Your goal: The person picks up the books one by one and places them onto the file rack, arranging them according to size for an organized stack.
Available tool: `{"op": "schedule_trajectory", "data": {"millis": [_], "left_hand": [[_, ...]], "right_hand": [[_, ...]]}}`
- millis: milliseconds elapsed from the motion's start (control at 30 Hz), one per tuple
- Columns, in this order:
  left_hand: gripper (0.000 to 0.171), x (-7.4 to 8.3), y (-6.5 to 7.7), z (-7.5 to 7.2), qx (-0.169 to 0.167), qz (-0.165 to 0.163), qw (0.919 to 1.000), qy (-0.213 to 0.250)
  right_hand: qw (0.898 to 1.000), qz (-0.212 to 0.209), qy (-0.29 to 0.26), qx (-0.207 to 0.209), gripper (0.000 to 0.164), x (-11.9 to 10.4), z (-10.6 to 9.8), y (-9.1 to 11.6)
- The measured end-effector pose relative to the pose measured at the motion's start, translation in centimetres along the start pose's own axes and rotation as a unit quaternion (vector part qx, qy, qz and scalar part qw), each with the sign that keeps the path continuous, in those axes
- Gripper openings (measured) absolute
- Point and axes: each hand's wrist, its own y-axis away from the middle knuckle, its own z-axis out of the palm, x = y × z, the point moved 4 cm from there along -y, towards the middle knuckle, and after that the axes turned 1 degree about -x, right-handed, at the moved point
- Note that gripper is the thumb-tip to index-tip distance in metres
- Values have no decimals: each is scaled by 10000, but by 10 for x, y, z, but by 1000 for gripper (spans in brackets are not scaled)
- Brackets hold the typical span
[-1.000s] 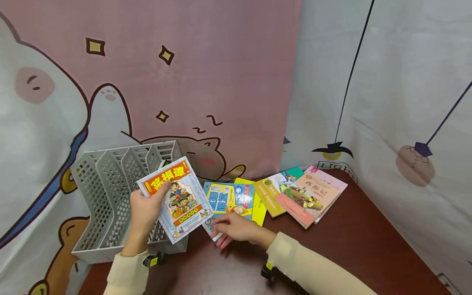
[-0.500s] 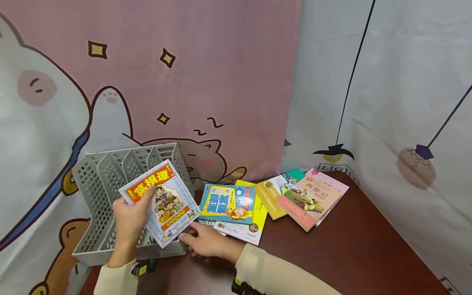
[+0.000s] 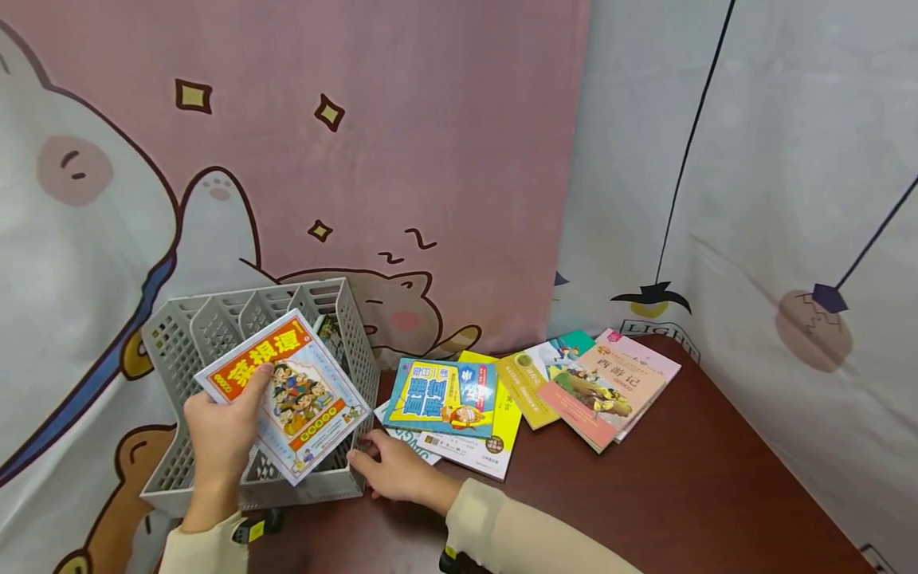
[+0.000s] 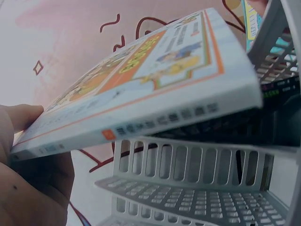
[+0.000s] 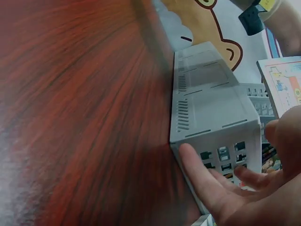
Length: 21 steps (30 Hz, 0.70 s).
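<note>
My left hand (image 3: pixel 225 434) grips a thin white-bordered book (image 3: pixel 308 399) by its left edge, thumb on the illustrated orange and blue cover. The book is tilted in front of a grey file rack (image 3: pixel 163 359), hiding part of its compartments. Its spine faces the left wrist camera. My right hand (image 3: pixel 405 472) is at the rack's front right corner. In the right wrist view its fairly straight fingers (image 5: pixel 207 181) lie against the rack's slotted end wall. Inside the rack's right compartment, a dark book (image 3: pixel 331 335) shows behind the held one.
Right of the rack lies a blue book (image 3: pixel 437 399), overlapping a yellow-and-white one (image 3: pixel 508 414). Farther right, a gold book (image 3: pixel 527 387) and a pink book (image 3: pixel 602 379) overlap on the dark red table (image 3: pixel 688 486). Printed cloth walls (image 3: pixel 445 159) stand behind.
My left hand has carried the book leftward across the rack's front. My right hand has moved left from the blue book's near edge to the rack's corner.
</note>
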Motion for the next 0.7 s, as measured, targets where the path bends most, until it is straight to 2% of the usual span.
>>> {"op": "schedule_trajectory", "data": {"millis": [200,400,700], "left_hand": [[43,-1,-4,-12,37,-26,10000,-41],[44,0,-13,-22,-13,8,9995,-329],[39,-10,-25,-48,103,-333,9972,-661]], "right_hand": [[9998,14,128,178,56,-3,4,-2],[9992,-83,215,314,56,-4,7,-1],[9998,91,77,183,57,-2,9,-1]]}}
